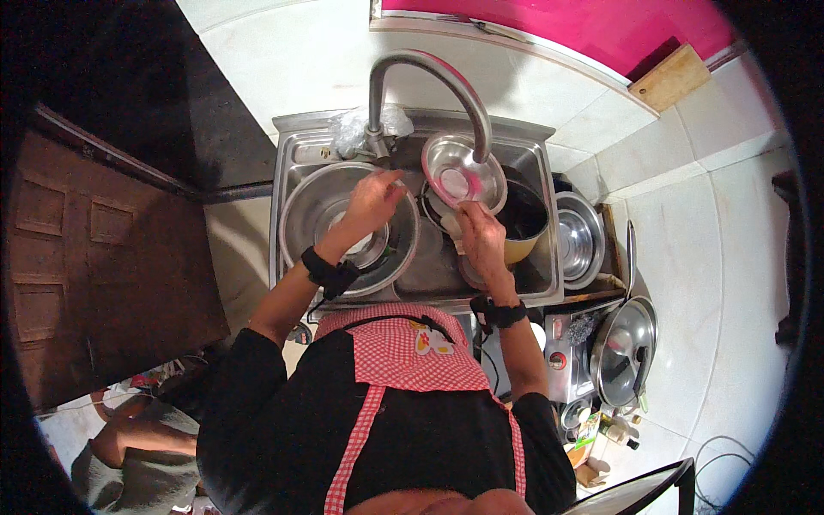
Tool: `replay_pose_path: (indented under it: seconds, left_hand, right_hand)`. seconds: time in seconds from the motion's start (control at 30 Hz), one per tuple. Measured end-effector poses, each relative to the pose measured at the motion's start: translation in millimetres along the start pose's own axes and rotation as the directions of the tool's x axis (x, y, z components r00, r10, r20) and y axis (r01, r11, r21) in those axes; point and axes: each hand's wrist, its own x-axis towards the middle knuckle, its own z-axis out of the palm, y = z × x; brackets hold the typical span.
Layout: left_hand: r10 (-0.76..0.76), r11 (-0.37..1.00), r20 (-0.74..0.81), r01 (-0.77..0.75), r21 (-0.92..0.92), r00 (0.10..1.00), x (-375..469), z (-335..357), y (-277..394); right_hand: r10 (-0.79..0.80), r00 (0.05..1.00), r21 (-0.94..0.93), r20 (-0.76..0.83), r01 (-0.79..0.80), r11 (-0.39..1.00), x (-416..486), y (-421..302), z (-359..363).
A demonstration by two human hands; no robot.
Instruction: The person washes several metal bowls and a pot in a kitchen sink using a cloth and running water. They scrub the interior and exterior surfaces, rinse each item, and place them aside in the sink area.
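Note:
My right hand (481, 237) grips the near rim of a small stainless steel bowl (492, 183), which is tilted under the spout of the curved faucet (444, 61). My left hand (372, 205) is raised over a large steel basin (302, 257), just below the faucet's base. Its fingers are loosely bent and apart, with nothing seen in them. Inside the large basin sits a smaller steel bowl (381, 254), partly hidden by my left forearm. Beneath the held bowl, a dark-lined pot with a yellowish outside (524, 248) stands in the sink (418, 280).
Crumpled clear plastic (351, 132) lies behind the faucet base. Right of the sink are stacked steel bowls (576, 241) and a pan with a glass lid (621, 347). A wooden cabinet (116, 270) stands at left. A seated person's leg (145, 438) shows at lower left.

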Motion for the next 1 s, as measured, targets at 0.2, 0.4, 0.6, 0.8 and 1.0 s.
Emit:
replay_pose_path:
  seconds: [0.2,0.4,0.6,0.8,1.0]
  left_hand:
    - [-0.303,0.468,0.491,0.576,-0.67,0.817,-8,8,39]
    - [-0.285,0.345,0.47,0.547,-0.763,0.835,-11,12,41]
    - [-0.307,0.901,-0.021,0.283,-0.329,0.951,9,7,27]
    - [0.183,0.972,-0.216,-0.144,0.183,0.959,5,5,33]
    - [0.183,0.983,-0.292,-0.185,0.02,0.939,2,15,21]
  right_hand:
    - [-0.086,0.996,0.035,0.0,0.086,0.996,-21,-4,7]
    - [-0.091,0.994,0.038,0.061,0.088,0.995,-26,-7,12]
    - [0.09,0.994,0.133,-0.069,-0.08,0.988,-45,-3,16]
    - [0.25,0.968,0.142,-0.027,-0.244,0.959,-65,16,17]
    - [0.335,0.939,0.157,-0.081,-0.32,0.934,-70,26,25]
